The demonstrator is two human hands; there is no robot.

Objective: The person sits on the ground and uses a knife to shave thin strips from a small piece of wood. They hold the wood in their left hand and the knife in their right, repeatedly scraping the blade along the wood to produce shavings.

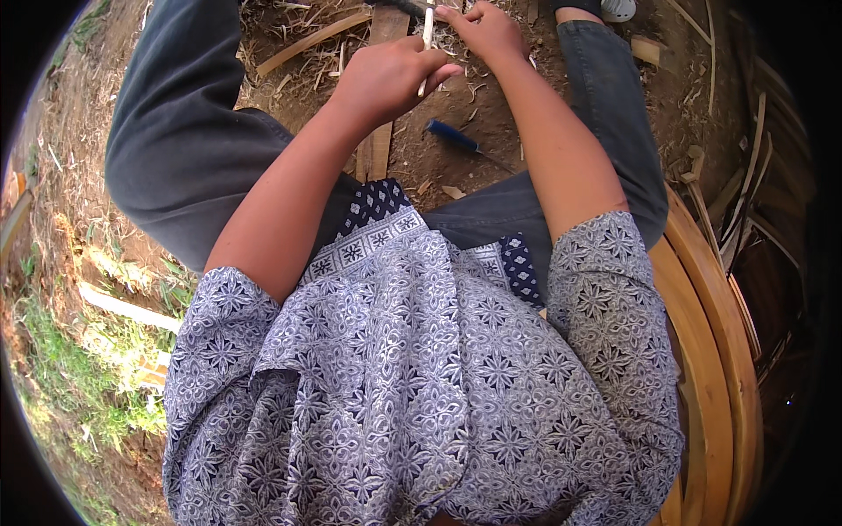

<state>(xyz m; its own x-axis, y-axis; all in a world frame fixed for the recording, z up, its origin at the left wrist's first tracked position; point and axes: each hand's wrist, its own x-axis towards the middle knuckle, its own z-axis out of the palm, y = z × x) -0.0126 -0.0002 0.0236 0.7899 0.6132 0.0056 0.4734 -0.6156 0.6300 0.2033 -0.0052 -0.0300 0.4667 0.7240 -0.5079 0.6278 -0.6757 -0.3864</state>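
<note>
My left hand (383, 79) is closed round a thin pale wooden stick (428, 31), which stands up past the fist and pokes out a little below it. At the upper edge my right hand (489, 31) has its fingers bent together, with the tips at the stick's far end. Whatever else they may grip is hard to make out there. A dark, narrow object (403, 6) lies beside the stick's far end, cut off by the picture's edge. Nearer to me, a tool with a blue handle (452, 134) and a thin metal shaft lies on the ground between my legs.
A long wooden board (375, 153) runs along the ground beneath my left hand. Wood strips (313, 42) and shavings litter the brown soil. A small wood block (647, 50) lies beyond my right leg. Curved wooden slats (715, 351) stand close on my right; grass (70, 368) grows at left.
</note>
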